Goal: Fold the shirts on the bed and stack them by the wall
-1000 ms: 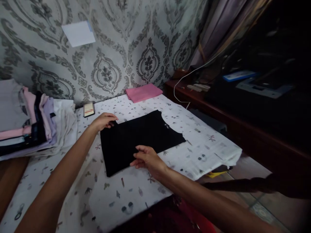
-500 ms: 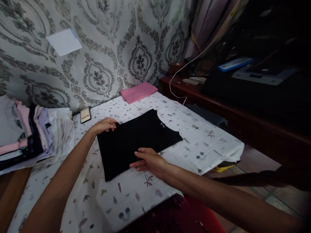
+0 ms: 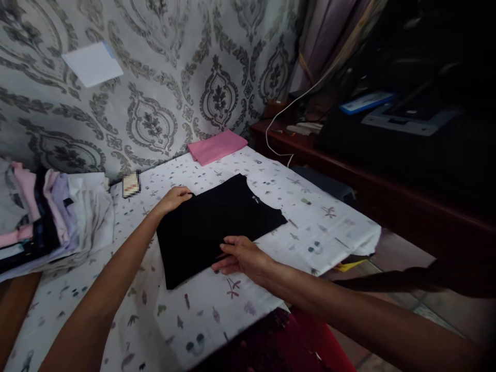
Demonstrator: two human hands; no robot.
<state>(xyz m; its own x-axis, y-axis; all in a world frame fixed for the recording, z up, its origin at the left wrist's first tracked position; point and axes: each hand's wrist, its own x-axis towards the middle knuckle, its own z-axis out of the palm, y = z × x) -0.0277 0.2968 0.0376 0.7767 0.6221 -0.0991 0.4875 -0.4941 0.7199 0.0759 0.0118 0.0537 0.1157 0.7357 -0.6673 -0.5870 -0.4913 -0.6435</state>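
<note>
A black sleeveless top (image 3: 205, 225) lies folded and flat on the patterned white cloth, its neckline and small white label toward the right. At the far edge of the top, my left hand (image 3: 174, 200) pinches a bit of fabric between thumb and fingers. My right hand (image 3: 242, 257) is at the near edge, fingers bent, with black fabric showing between them; how firm that hold is remains partly hidden.
The white patterned cloth (image 3: 310, 222) covers the surface. Stacked folded clothes (image 3: 54, 212) stand at the left, near a phone-like item (image 3: 130, 184). A folded pink cloth (image 3: 217, 146) lies by the wall. A white cable (image 3: 273, 147) hangs from the dark red furniture (image 3: 372, 201) at right.
My left hand has moved slightly right along the far edge and its fingers have closed on the fabric. My right hand has shifted a little; black cloth now shows between its fingers.
</note>
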